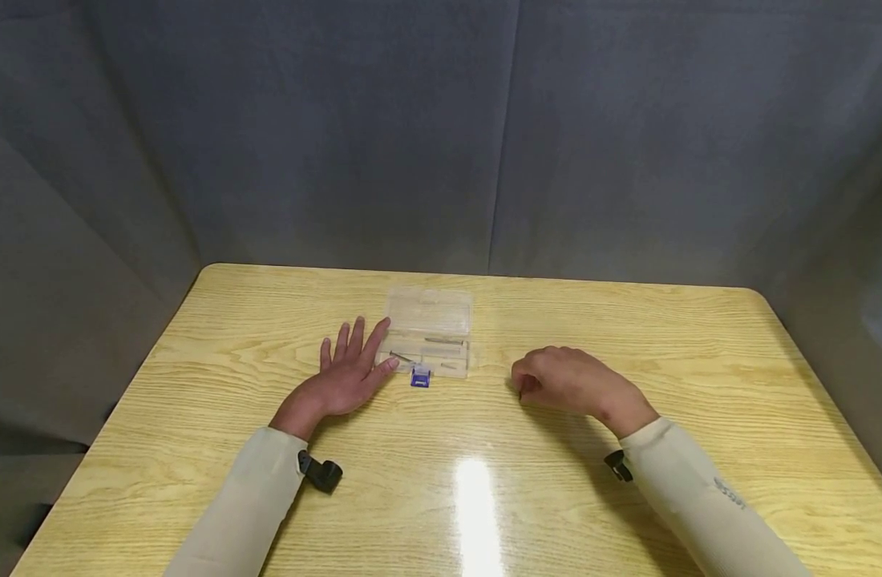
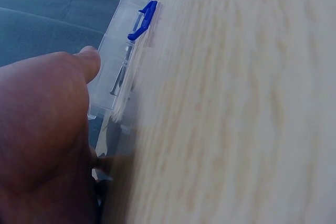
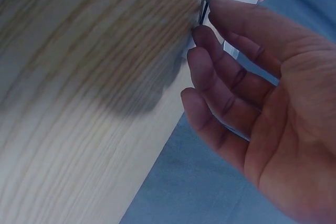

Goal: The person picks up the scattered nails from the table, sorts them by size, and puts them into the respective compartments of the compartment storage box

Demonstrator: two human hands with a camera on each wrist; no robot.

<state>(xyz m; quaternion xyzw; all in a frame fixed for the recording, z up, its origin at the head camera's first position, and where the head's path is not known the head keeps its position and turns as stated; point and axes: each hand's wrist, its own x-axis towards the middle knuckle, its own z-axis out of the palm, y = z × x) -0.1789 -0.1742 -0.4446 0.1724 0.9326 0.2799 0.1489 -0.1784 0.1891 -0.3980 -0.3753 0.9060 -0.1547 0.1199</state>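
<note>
A clear plastic box (image 1: 451,372) lies on the table with its lid (image 1: 430,310) folded back. Inside are a long screw (image 1: 444,342), another screw (image 1: 401,357) slanting near the left end and a smaller piece (image 1: 448,366). The blue latch (image 1: 420,377) hangs at the front side. My left hand (image 1: 343,381) rests with fingers spread at the box's left end, its thumb right at the front corner. To the right of the box, my right hand (image 1: 567,381) pinches a small dark screw (image 3: 203,11) between thumb and index fingertip, low over the table.
The wooden table (image 1: 398,489) has rounded far corners. Grey curtains (image 1: 340,144) hang behind it and on both sides. A black wrist device (image 1: 321,473) sits at the left sleeve, and another (image 1: 618,465) at the right one.
</note>
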